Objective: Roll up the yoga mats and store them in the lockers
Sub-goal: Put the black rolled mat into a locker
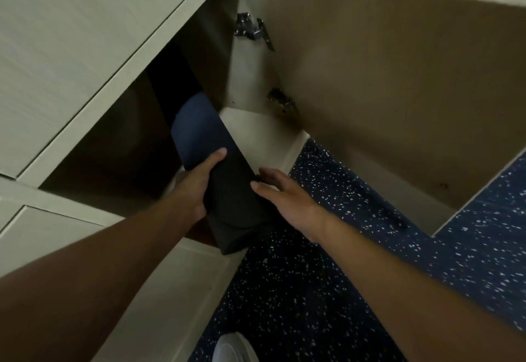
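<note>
Rolled mat [216,168] slants, far end into locker [119,145]; left hand [196,182] grips it, right hand [284,196] seemingly flat alongside.

Both bare forearms reach forward from the bottom corners and converge at the middle. The left hand [196,182] is curled in a grip, its thumb stretched up along the top and its fingers wrapped out of sight underneath. The right hand [281,196] lies opposite it with its fingers extended and held loosely together, the fingertips [256,185] pressing sideways.
</note>
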A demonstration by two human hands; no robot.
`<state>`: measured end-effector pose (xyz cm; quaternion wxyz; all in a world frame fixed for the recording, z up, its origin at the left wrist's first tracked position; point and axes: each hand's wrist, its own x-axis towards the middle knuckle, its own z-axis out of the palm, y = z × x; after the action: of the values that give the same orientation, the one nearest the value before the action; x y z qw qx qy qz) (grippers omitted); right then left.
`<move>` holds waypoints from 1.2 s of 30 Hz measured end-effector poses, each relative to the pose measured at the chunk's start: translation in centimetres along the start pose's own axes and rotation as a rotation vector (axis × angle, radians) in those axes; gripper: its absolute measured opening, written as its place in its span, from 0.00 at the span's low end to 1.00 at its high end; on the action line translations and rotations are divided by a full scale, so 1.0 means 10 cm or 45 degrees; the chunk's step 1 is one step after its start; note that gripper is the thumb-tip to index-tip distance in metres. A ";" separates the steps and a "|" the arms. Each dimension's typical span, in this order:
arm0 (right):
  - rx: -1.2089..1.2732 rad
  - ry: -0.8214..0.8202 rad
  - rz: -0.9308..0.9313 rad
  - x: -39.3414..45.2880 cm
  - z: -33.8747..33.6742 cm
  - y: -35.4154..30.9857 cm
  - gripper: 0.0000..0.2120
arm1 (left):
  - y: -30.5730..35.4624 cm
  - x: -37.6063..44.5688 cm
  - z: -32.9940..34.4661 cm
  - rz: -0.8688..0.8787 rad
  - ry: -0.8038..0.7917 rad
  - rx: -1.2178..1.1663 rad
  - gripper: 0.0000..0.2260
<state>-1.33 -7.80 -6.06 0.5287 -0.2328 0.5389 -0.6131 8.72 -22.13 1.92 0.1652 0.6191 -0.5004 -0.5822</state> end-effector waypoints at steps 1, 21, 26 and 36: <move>0.029 0.019 0.036 -0.01 0.00 0.08 0.27 | 0.05 0.02 -0.01 0.079 0.075 -0.014 0.45; 0.071 0.102 0.228 -0.07 0.25 1.05 0.09 | -0.01 1.24 -0.32 0.084 0.451 0.196 0.60; 0.049 0.127 0.213 -0.08 0.19 1.09 0.12 | -0.10 1.34 -0.27 0.142 0.586 0.447 0.46; 0.109 0.160 0.127 -0.04 0.05 0.88 0.10 | -0.35 1.18 -0.33 0.523 0.456 1.226 0.46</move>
<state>2.77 -6.41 -13.79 0.5332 -0.1438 0.5554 -0.6218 11.01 -31.36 -6.51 0.0562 0.6036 -0.7847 -0.1291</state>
